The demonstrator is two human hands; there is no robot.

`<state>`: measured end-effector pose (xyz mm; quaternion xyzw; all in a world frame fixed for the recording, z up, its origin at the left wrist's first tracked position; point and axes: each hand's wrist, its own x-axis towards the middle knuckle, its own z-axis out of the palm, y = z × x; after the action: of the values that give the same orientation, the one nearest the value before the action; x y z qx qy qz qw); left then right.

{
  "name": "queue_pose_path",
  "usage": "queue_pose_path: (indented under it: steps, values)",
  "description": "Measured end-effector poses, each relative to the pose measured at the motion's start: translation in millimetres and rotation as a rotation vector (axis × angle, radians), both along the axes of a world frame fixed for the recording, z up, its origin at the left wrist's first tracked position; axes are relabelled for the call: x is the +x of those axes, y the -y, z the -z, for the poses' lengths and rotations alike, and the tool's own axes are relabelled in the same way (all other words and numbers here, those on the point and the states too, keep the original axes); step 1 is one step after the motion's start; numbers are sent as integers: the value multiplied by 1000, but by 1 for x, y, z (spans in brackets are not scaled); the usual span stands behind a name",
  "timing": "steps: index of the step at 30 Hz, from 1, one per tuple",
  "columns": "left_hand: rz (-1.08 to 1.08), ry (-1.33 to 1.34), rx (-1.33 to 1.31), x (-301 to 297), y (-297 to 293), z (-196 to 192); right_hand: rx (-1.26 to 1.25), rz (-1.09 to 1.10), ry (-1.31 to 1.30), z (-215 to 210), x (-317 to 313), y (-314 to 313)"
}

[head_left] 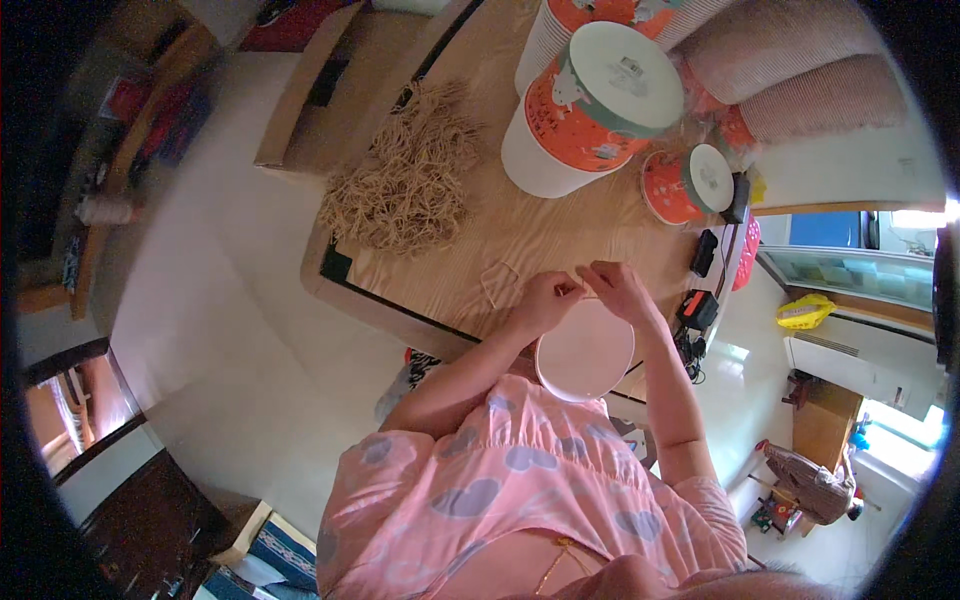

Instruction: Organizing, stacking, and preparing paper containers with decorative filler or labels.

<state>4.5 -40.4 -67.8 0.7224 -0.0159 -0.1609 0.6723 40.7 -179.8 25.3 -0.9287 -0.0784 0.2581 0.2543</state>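
A round white tub (585,350) is held close to my body, its open mouth facing up. At its far rim, my left hand (552,302) is closed in a pinch. My right hand (615,288) pinches right beside it, the fingertips of both hands nearly meeting. Whatever thin thing lies between the fingers is too small to make out. On the wooden table (470,240), a loop of tan cord (500,285) lies just left of my left hand. Farther left is a tangled heap of tan cord pieces (410,175).
Stacked orange, white and green paper tubs (590,115) stand upside down on the table's far side, near a smaller tub (690,185). Long wrapped stacks of cups (800,80) lie behind. Black devices (697,310) sit along the right edge. A cardboard box (310,100) adjoins the table at left.
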Motion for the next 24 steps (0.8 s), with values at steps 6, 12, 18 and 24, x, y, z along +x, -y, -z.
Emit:
queue_pose_path:
  steps: [6,12,18,24]
  values:
    - [30,-4,-11,2,-2,-2,233,61,-102,27,-1,27]
    - [24,9,-14,0,-1,-1,268,106,-140,26,-8,21]
    - [42,15,-51,2,-3,-12,367,53,-136,34,-6,35]
    - [51,-27,-24,1,-5,7,401,199,-47,28,-18,23]
